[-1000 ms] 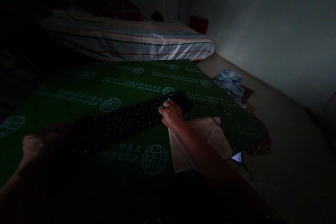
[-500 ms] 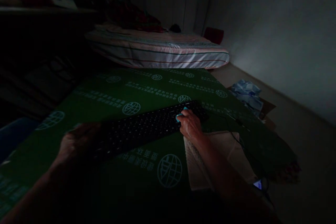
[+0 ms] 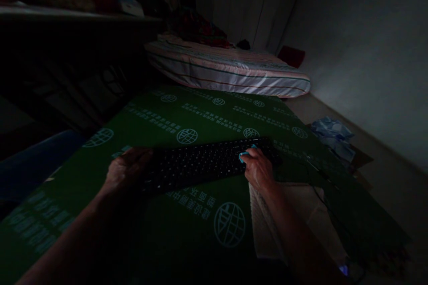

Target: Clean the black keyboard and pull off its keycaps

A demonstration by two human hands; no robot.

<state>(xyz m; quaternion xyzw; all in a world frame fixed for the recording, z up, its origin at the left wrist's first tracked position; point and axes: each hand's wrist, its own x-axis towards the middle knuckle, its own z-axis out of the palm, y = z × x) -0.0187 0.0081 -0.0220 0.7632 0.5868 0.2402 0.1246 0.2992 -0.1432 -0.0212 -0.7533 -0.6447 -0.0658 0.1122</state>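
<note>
A black keyboard (image 3: 197, 162) lies at a slight slant on a green printed board (image 3: 140, 227). At its left end, my left hand (image 3: 126, 170) is closed around the edge, the fingertips lost in shadow. My right hand (image 3: 259, 168) rests over the keys toward the right end, pinching a small turquoise object (image 3: 244, 156). Part of that object sticks out between the fingers; its kind cannot be made out. Under my right forearm lies a folded beige towel (image 3: 304, 211).
A thin dark cable (image 3: 329, 208) runs right of the towel. Beyond the board stands a bed with a striped sheet (image 3: 230, 69). Crumpled plastic (image 3: 332, 132) lies on the floor at right, near the wall (image 3: 374, 53). A cluttered shelf (image 3: 80, 15) is at upper left.
The camera view has swung left, so the whole scene sits farther right in the picture. Both hands keep about the same places on the keyboard.
</note>
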